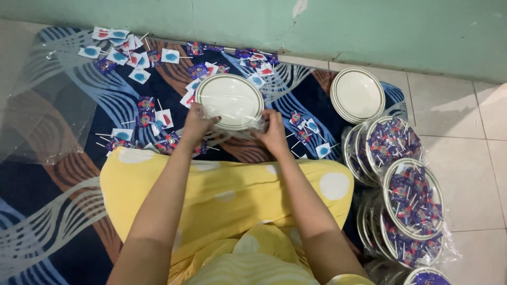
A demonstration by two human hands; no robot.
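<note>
plate (229, 100): white, round, with a thin dark rim line, lying on the patterned rug just past the person's knees; it sits inside a clear plastic wrap (240, 129) that bunches along its near edge.
left hand (196, 124): fingers curled in, pinching the plate's near-left rim and the plastic there.
right hand (273, 132): fingers bent and closed on the crumpled plastic at the plate's near-right edge, touching the rim.
rug (47, 206): dark blue with brown and pale wavy bands, spread on the tiled floor against a green wall.
lollipops (153, 113): small wrapped sweets on sticks, in purple, blue and red-and-white wrappers, scattered over the rug to the left of and behind the plate; a few lie just right of the right hand.
bare plates (357, 95): a short stack of the same white plates, on the rug's far right edge, well apart from the hands.
filled plates (412, 203): several plates loaded with purple sweets and sealed in clear plastic, piled overlapping on the floor at the right.
plastic sheet (42, 105): loose clear film lying flat at the rug's far left.
lap: yellow cloth with white dots.
</note>
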